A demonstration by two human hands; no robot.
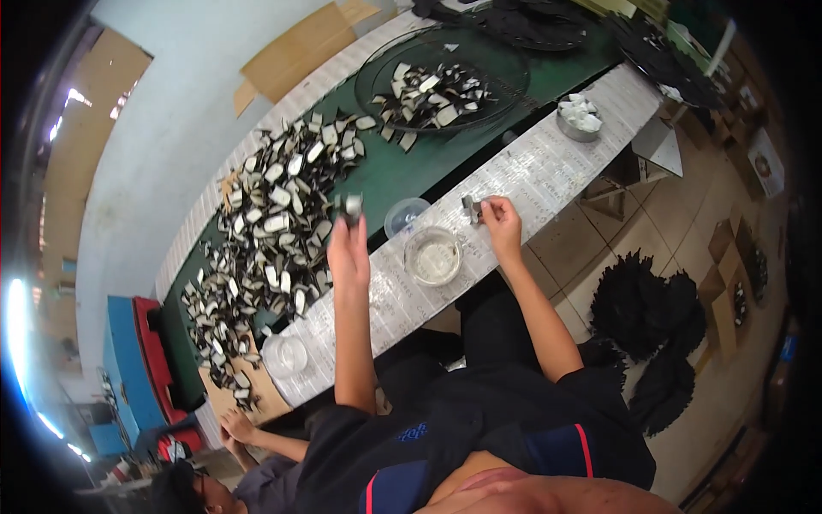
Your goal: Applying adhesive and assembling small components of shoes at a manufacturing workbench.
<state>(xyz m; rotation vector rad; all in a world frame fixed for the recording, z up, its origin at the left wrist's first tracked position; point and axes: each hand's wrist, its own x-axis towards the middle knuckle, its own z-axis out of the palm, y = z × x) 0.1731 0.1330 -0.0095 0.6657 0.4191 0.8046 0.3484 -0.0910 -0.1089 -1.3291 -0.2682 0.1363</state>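
Pinching a small dark grey piece (471, 210) between thumb and fingertips, the right hand (503, 224) sits just right of the frame's centre, while the left hand (348, 257), left of centre, holds a small blurred dark-and-pale piece (354, 204) at narrowed fingertips. Between the hands stand a clear bowl (432, 257) and a smaller clear dish (402, 218) at mid-frame; farther out, a large heap of black-and-white pieces (278, 201) spreads across the left half, and a smaller pile (437, 92) lies toward the top
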